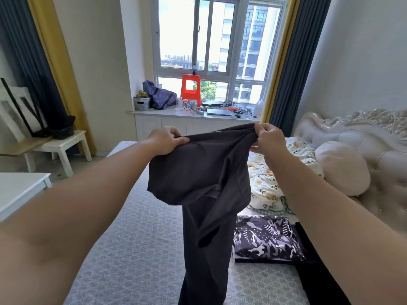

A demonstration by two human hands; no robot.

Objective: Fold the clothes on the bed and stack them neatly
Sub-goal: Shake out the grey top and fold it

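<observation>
I hold dark grey trousers (202, 181) up in the air over the bed (132, 227). My left hand (166, 140) pinches the waistband at its left end and my right hand (267, 137) pinches it at the right end. The legs hang straight down, out of view at the bottom edge. A folded black-and-white patterned garment (266, 238) lies flat on the bed to the right of the hanging legs. Another black garment (317, 271) lies beside it, partly hidden by my right forearm.
A floral quilt (268, 183) is bunched at the head of the bed, next to a pink round pillow (343, 168) and a padded headboard (363, 137). White tables (19, 190) and a chair (63, 144) stand on the left. A cluttered window counter (198, 115) lies beyond.
</observation>
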